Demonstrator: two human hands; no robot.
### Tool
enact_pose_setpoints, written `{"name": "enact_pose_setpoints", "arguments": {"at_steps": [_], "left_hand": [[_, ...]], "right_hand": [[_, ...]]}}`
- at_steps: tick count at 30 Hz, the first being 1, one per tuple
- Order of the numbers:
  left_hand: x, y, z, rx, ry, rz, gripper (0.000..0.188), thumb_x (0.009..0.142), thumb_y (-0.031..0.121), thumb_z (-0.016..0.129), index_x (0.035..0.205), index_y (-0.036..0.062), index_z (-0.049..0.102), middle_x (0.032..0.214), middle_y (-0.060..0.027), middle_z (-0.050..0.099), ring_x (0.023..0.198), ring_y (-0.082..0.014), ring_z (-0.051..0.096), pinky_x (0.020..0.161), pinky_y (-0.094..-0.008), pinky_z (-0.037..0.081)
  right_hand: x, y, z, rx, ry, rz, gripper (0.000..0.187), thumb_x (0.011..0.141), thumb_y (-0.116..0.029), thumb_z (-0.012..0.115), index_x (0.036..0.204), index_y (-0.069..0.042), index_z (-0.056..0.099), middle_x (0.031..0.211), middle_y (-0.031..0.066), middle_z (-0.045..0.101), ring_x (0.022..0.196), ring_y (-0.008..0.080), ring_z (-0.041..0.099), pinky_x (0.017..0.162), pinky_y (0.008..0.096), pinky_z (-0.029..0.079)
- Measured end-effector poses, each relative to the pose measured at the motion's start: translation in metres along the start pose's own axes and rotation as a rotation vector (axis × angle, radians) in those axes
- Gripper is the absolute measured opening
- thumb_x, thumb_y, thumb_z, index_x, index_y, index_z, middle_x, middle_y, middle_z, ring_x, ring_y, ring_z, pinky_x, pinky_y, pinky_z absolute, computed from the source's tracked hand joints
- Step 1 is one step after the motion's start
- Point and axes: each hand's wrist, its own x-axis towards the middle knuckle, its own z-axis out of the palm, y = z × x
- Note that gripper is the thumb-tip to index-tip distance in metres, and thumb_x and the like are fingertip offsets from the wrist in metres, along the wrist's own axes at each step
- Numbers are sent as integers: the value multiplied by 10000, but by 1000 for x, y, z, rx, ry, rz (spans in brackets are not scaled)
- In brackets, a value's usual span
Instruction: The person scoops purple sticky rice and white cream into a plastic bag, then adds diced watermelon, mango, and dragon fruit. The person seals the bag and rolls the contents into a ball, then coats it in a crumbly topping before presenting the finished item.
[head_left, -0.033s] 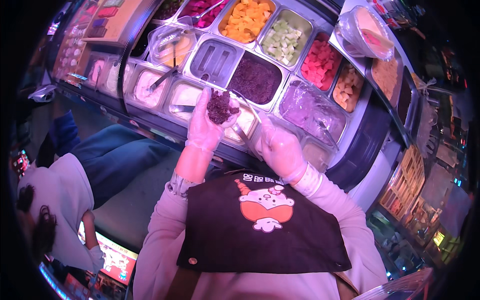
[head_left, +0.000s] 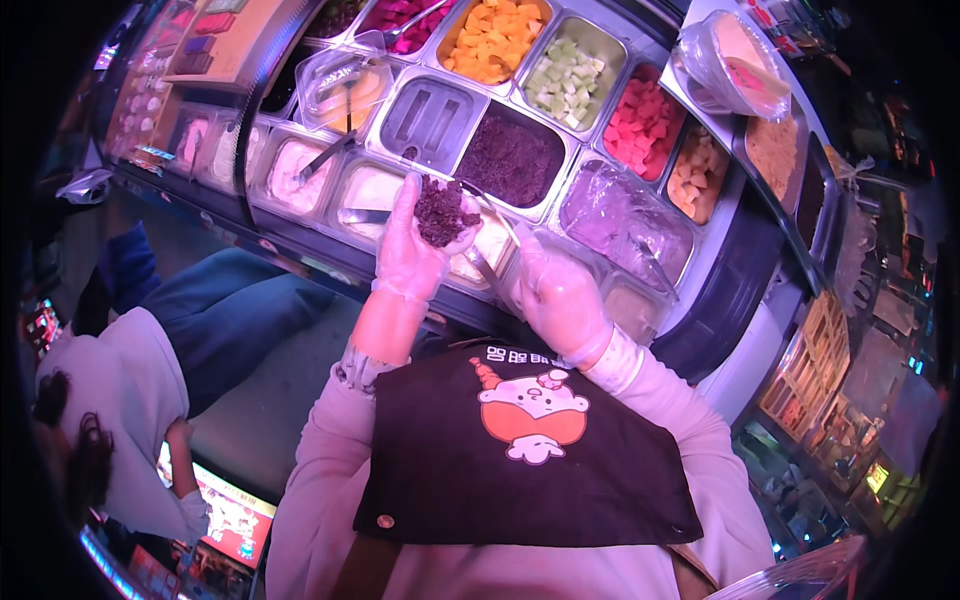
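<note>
A lump of dark purple rice rests in the gloved palm of my left hand, whose fingers curl round it. My right hand, also gloved, is closed on a slim utensil that reaches toward the lump; its tip is too unclear to name the kind. Under both hands is a tub of white cream with a flat spatula in it. Just beyond stands a metal pan of the same dark rice.
Pans of orange fruit cubes, pale green cubes and red cubes line the far side. A film-covered purple tub lies to the right. A clear lidded box sits at left. Another person is at far left.
</note>
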Motion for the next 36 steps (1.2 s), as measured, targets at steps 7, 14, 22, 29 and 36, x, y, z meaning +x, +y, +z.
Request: {"name": "enact_pose_setpoints", "arguments": {"at_steps": [7, 14, 22, 29, 36], "left_hand": [[2, -2, 10, 10, 8, -48, 397, 1030, 503, 590, 1241, 170, 628, 1215, -80, 713, 1132, -253, 670, 986, -591, 516], [2, 4, 16, -91, -59, 12, 479, 1040, 504, 552, 1304, 107, 604, 1252, -132, 689, 1166, -320, 647, 1006, -553, 500], [25, -5, 15, -246, -133, 98, 492, 1033, 525, 541, 1168, 65, 650, 1146, -156, 695, 1089, -357, 652, 985, -575, 521], [23, -6, 12, -187, -15, 170, 481, 1046, 480, 537, 1169, 27, 638, 1093, -165, 707, 1026, -342, 676, 952, -543, 553], [28, 4, -23, -117, 129, 306, 413, 1015, 235, 682, 1298, -42, 566, 1209, -187, 659, 1110, -341, 656, 1012, -513, 571]], "right_hand": [[1, -4, 3, -374, -84, -150, 641, 782, -47, 671, 1411, 32, 582, 672, 65, 527, 583, 230, 587, 549, 394, 476], [16, 19, -25, -203, -39, -234, 654, 827, -55, 660, 1461, 38, 530, 647, 47, 508, 533, 201, 564, 485, 364, 457], [-13, 6, 11, -13, 69, 6, 628, 789, 42, 686, 1409, 34, 589, 692, 105, 598, 607, 269, 629, 593, 389, 520], [-5, 11, 1, -163, -20, -204, 690, 791, 30, 688, 1464, 29, 532, 737, 62, 641, 631, 215, 663, 608, 348, 549], [38, 82, 25, -196, -253, 168, 334, 970, -105, 537, 1237, 69, 638, 753, 202, 711, 637, 383, 708, 554, 503, 553]]}}
